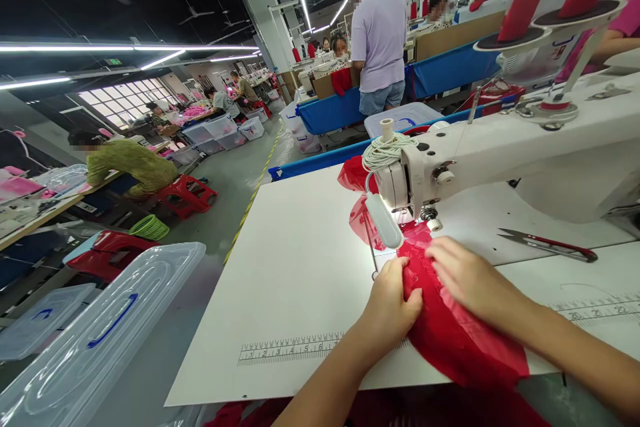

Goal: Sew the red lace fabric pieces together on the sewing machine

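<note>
Red fabric with lace-like patterning runs from under the head of a white sewing machine down over the table's front edge. My left hand grips its left side, thumb and fingers closed on the cloth. Fingers stretched out and slightly blurred, my right hand lies on the fabric's right part, close to the needle area. The needle and presser foot are mostly hidden behind a small lamp and the machine head. Sheer red cloth shows behind the lamp.
Thread snips lie on the white table, right of my right hand. A printed ruler runs along the front. Red thread cones stand above the machine. Lidded plastic bins stand at left; a person stands beyond.
</note>
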Action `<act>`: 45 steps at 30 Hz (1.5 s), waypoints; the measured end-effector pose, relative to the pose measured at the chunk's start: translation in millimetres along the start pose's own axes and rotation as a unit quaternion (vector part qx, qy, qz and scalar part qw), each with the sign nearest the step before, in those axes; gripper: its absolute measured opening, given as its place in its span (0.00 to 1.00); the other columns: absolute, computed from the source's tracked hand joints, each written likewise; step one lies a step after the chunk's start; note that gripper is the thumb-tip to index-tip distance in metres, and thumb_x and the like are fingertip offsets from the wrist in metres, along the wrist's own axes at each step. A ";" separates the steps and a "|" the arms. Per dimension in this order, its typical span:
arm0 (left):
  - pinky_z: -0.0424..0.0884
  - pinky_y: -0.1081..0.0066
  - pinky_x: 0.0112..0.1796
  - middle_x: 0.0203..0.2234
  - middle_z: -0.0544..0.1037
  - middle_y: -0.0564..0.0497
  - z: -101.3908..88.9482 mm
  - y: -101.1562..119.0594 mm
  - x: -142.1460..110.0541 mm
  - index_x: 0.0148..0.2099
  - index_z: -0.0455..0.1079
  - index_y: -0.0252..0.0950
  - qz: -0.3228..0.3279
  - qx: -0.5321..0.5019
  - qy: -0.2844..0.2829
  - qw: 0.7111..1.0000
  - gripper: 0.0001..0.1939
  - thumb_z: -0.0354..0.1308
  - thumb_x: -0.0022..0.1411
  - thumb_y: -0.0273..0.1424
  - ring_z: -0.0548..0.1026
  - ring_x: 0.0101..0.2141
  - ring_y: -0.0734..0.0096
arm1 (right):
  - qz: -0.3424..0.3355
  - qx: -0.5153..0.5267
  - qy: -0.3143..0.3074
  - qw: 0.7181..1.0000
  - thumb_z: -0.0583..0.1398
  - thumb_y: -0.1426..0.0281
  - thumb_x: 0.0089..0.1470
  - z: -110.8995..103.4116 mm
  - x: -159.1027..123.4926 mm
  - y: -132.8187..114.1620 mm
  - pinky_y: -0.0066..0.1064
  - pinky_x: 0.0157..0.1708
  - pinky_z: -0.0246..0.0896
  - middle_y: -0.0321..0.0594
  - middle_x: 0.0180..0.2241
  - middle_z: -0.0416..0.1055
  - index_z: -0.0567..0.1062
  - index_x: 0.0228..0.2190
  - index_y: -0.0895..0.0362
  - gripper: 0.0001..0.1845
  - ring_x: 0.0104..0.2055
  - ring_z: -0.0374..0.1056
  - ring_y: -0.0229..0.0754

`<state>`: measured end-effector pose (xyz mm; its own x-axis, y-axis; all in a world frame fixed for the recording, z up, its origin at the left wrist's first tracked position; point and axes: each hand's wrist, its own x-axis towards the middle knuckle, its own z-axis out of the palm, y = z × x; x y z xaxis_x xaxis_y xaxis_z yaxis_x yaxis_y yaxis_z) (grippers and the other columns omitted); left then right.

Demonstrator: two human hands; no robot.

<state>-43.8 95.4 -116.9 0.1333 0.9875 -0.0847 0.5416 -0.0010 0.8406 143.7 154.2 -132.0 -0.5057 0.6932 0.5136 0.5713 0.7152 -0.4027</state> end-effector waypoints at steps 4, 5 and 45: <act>0.67 0.54 0.59 0.55 0.75 0.37 1.1 -1.1 0.1 0.56 0.67 0.33 0.012 -0.007 0.006 1.000 0.20 0.57 0.60 0.25 0.73 0.55 0.53 | 0.051 0.106 0.007 0.993 0.50 0.73 0.64 2.2 7.1 -14.7 0.35 0.37 0.73 0.42 0.38 0.77 0.73 0.36 0.52 0.13 0.38 0.76 0.43; 0.69 0.54 0.57 0.53 0.76 0.39 1.1 -1.0 -0.1 0.54 0.68 0.34 0.019 -0.013 0.007 1.000 0.18 0.56 0.61 0.24 0.74 0.54 0.54 | 0.063 0.144 -0.012 0.987 0.50 0.72 0.64 4.1 8.7 -18.2 0.35 0.38 0.73 0.41 0.39 0.77 0.73 0.36 0.52 0.13 0.39 0.76 0.43; 0.77 0.67 0.32 0.45 0.80 0.41 -19.4 -35.1 18.6 0.57 0.70 0.38 0.241 0.349 0.057 0.904 0.17 0.47 0.72 0.24 0.79 0.40 0.60 | -0.114 -0.120 0.031 0.986 0.50 0.79 0.60 24.4 -4.4 1.0 0.37 0.41 0.73 0.42 0.48 0.81 0.76 0.47 0.57 0.20 0.46 0.76 0.45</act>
<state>-76.4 116.9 -137.6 0.4297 0.8552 0.2900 0.8402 -0.4963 0.2187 130.6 154.0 -153.2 -0.6023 0.5050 0.6182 0.5882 0.8043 -0.0839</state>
